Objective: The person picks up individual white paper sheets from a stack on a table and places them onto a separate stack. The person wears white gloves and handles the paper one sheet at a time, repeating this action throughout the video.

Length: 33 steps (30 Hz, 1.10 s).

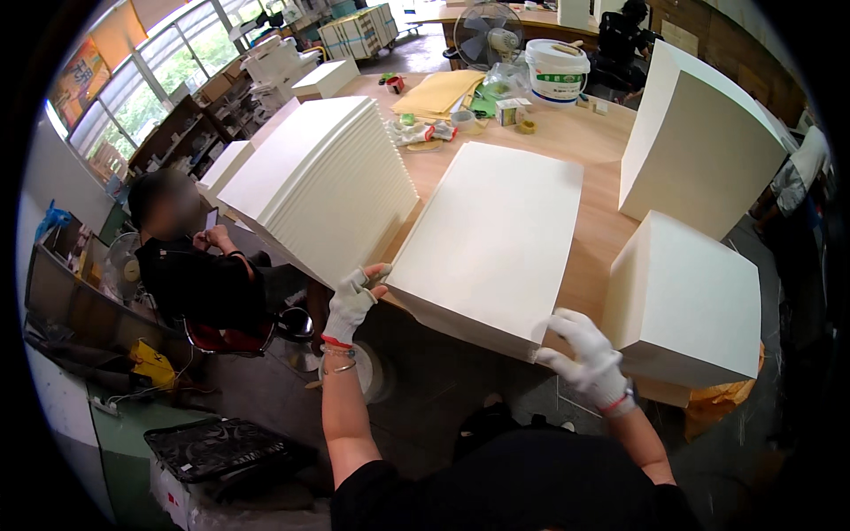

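Note:
In front of me a stack of large white sheets (496, 221) lies on the wooden table, its near edge toward my body. My left hand (354, 299) wears a white glove with bare fingertips; its fingers are apart at the stack's near left corner. Gloved in white too, my right hand (586, 358) has its fingers spread and curved at the near right corner, thumb close to the edge. Whether either hand presses on the paper I cannot tell. Left of it stands a taller white pile with ridged layers (328, 177). To the right is another white stack (686, 301).
A tall white stack (708, 133) stands at the far right. On the table's (589, 190) far side are a white bucket (556, 75), yellow envelopes (438, 93), tape and a fan (487, 37). A person (190, 248) sits at left with a phone. A bucket (376, 372) stands below my left hand.

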Each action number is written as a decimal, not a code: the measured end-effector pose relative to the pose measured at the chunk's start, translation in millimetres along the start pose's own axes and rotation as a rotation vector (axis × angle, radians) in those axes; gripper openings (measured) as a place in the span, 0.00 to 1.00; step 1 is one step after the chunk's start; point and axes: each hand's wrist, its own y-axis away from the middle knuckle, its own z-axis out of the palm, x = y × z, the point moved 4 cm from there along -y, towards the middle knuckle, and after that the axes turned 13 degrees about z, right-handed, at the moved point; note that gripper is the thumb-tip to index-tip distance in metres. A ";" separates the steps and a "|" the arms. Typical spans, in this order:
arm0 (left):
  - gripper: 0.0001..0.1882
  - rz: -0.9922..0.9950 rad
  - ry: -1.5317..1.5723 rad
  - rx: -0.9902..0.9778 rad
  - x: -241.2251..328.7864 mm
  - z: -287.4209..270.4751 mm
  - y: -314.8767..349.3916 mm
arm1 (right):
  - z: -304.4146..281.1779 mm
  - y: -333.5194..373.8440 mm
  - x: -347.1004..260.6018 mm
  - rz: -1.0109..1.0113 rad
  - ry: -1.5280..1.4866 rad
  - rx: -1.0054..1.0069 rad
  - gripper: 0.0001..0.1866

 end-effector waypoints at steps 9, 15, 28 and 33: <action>0.13 0.372 0.254 0.264 114.6 111.1 -31.5 | -184.2 168.5 219.1 0.344 0.380 0.791 0.18; 0.14 0.942 -0.041 -0.467 241.9 300.5 -9.1 | -240.3 241.9 258.3 0.492 0.429 1.159 0.19; 0.07 1.148 -0.156 -1.201 272.7 594.8 40.4 | -294.8 189.1 161.7 0.118 0.569 0.807 0.16; 0.07 1.099 -0.061 -1.127 270.5 593.9 41.9 | -303.3 189.4 179.6 0.172 0.426 0.877 0.17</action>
